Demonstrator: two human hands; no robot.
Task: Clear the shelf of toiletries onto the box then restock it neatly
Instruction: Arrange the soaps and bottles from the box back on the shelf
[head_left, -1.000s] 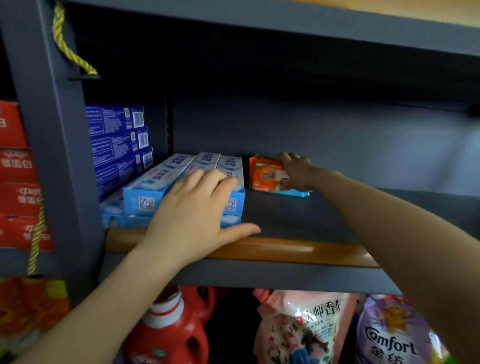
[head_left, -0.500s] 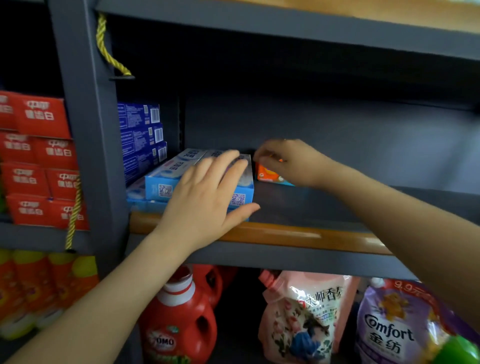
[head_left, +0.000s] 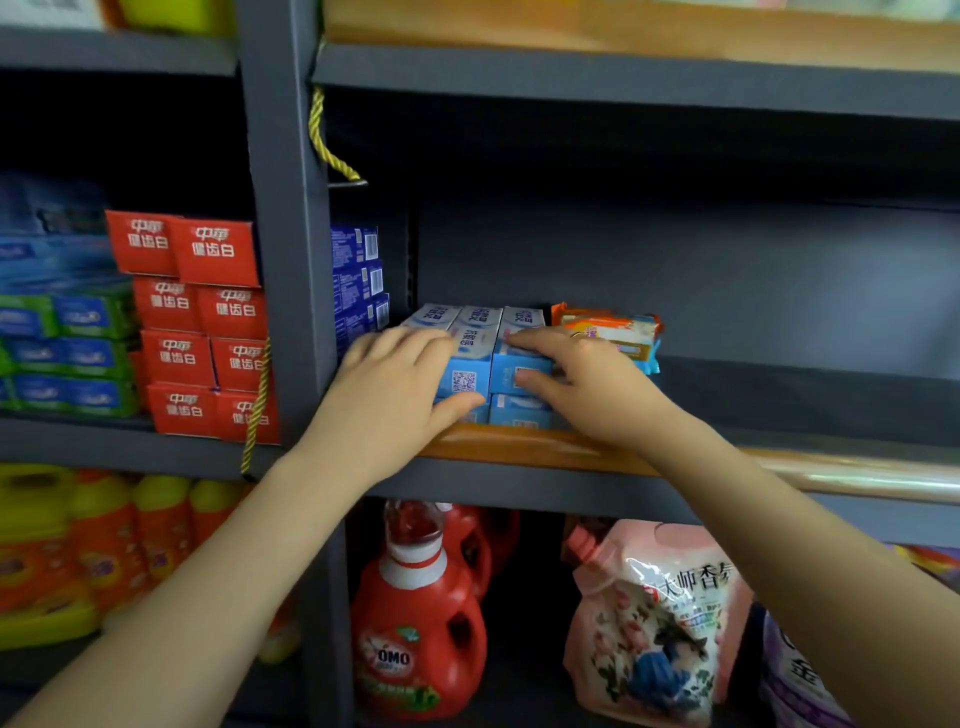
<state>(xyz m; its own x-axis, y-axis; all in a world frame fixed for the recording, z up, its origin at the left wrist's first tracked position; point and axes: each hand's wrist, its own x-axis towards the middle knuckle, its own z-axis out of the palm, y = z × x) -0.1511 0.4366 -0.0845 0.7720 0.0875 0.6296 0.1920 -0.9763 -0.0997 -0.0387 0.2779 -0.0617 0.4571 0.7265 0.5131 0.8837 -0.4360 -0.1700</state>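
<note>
We have both hands on the blue boxes (head_left: 475, 364). Our left hand (head_left: 387, 400) lies flat on top of them, fingers straight, thumb pressed on the front of the stack. Our right hand (head_left: 582, 384) holds the box at the right end, fingers curled over its top and thumb on its front.

We think this is the tidy-up part: getting the boxes square on the shelf (head_left: 779, 410). To do it well, we should press from both sides at once, so the stack slides as one block. Push low and slow, so the top row does not slip off the bottom row. Keep the fronts in one line behind the wooden edge (head_left: 545, 449) under our wrists.

Now we count. In the top row we see three blue boxes, side by side. Under our hands two more peek out; a third may hide behind our left hand, we cannot tell. Just past our right hand sit the orange packs (head_left: 610, 327), touching the boxes. They look like two, one on the other, but it is blurry.
</note>
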